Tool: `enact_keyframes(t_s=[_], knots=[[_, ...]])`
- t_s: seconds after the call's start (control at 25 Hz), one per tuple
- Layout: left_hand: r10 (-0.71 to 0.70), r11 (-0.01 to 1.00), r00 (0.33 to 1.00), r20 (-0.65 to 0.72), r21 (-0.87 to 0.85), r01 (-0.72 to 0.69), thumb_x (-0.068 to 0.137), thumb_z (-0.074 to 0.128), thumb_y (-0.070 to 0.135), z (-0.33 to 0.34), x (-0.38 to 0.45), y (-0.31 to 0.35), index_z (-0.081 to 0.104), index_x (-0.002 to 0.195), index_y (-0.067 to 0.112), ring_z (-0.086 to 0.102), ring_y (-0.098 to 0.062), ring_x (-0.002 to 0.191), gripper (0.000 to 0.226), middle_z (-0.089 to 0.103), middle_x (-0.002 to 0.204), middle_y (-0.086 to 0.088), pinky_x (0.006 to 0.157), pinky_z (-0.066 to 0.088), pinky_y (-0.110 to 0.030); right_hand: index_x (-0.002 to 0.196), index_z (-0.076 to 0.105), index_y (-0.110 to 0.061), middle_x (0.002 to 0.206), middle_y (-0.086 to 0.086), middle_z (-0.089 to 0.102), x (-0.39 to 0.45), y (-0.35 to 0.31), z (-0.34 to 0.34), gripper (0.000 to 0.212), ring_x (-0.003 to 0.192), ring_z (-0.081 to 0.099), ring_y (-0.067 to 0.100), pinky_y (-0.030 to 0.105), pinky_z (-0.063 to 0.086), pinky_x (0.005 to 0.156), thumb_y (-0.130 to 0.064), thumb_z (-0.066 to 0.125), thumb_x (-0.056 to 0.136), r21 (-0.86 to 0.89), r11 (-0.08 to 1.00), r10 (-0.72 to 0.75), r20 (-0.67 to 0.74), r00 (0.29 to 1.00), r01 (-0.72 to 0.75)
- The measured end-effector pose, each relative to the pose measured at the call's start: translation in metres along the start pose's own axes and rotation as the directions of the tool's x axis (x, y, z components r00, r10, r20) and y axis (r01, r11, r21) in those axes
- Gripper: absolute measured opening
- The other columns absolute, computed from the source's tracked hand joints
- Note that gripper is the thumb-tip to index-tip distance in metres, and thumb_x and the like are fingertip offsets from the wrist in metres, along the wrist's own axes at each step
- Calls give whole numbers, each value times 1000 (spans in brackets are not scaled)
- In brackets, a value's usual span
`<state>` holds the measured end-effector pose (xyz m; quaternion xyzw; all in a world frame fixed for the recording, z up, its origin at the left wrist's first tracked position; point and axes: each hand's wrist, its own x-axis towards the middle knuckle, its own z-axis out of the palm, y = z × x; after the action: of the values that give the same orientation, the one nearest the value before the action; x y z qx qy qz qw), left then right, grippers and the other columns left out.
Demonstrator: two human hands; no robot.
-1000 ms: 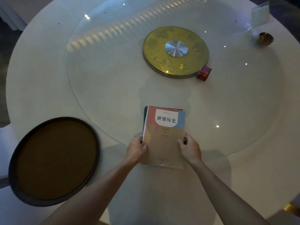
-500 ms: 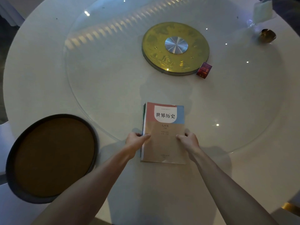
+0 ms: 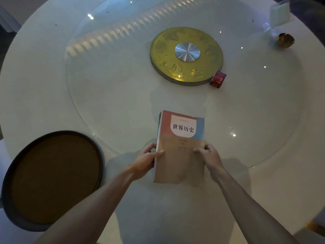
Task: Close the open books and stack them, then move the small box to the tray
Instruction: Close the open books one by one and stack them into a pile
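Note:
A stack of closed books point(image 3: 181, 147) lies on the white round table near its front, the top cover pink, blue and tan with black characters. My left hand point(image 3: 146, 160) grips the stack's left edge, thumb on the cover. My right hand point(image 3: 210, 155) grips the right edge the same way. A small red box point(image 3: 217, 79) stands farther back, right beside the gold disc. The round dark-rimmed brown tray point(image 3: 52, 180) sits at the front left, with nothing in it.
A gold disc with a silver hub point(image 3: 186, 55) sits at the centre of the glass turntable point(image 3: 109, 95). A small brown bowl point(image 3: 285, 40) and a clear card stand point(image 3: 279, 13) are at the far right edge.
The stack has been squared up: the lower books stuck out more at the top and left before. Both hands slid slightly along the stack's sides and still hold it.

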<state>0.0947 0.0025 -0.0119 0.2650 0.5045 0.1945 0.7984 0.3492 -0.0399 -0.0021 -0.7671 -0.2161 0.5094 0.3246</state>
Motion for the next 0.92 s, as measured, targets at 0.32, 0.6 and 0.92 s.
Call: enact_keyframes(t_s=[0.32,0.6,0.92], knots=[[30,994,973,231,-105,-6,97,60,11,31,19,56,47,145,14,64,-31,121,50,64,137,-14,102,52,-49,144,48,-1,141,27,61,26,-22,-38,78,123,63,42,48,51,89,-36,72,79,396,910,44,205,978,-124],[44,989,967,252,-147,-6,96,59,15,38,35,62,52,144,17,64,-28,119,48,63,139,-11,99,52,-48,122,69,-9,105,12,76,33,-35,-44,35,94,74,35,43,52,83,-28,58,94,482,865,11,264,965,-142],[-20,988,983,-181,144,47,93,67,14,25,58,34,61,113,10,73,-26,86,22,72,108,-16,65,57,-35,114,69,-6,108,16,78,53,-17,-17,24,96,76,32,41,61,75,-9,57,93,49,998,33,68,997,-36]])
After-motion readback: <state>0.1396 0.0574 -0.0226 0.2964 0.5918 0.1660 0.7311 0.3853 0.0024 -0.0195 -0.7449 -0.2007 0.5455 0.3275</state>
